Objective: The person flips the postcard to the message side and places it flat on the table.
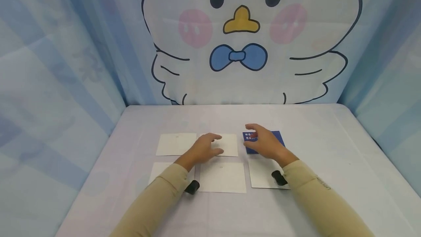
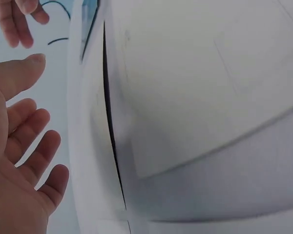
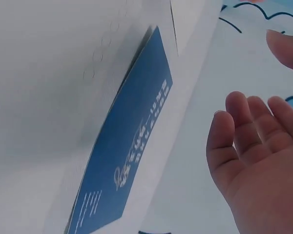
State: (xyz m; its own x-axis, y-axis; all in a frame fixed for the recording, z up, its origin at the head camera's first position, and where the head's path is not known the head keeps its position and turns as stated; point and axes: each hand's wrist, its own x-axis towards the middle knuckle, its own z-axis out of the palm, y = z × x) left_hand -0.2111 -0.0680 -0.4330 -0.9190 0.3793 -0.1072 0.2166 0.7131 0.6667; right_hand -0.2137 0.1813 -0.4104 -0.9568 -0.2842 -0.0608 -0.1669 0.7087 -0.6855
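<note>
My left hand [image 1: 203, 150] hovers over the white card in the middle of the back row [image 1: 230, 145], thumb and fingers spread apart with nothing between them. Over the blue card [image 1: 277, 137] is my right hand [image 1: 265, 145], its fingers loosely bent and holding nothing. White characters are printed on that blue card [image 3: 112, 126], which lies flat in the right wrist view, apart from the right hand [image 3: 263, 151]. The left wrist view shows the left hand [image 2: 19, 146] with relaxed fingers beside white cards [image 2: 185, 97], and the right hand's fingertips [image 2: 22, 34] at the top.
More white cards lie in two rows: one at back left [image 1: 174, 145], one at front left [image 1: 161, 169], one at front middle [image 1: 223, 178] and one at front right [image 1: 263, 175]. A pale cloth [image 1: 329, 149] covers the table. A cartoon-printed curtain [image 1: 243, 87] hangs behind.
</note>
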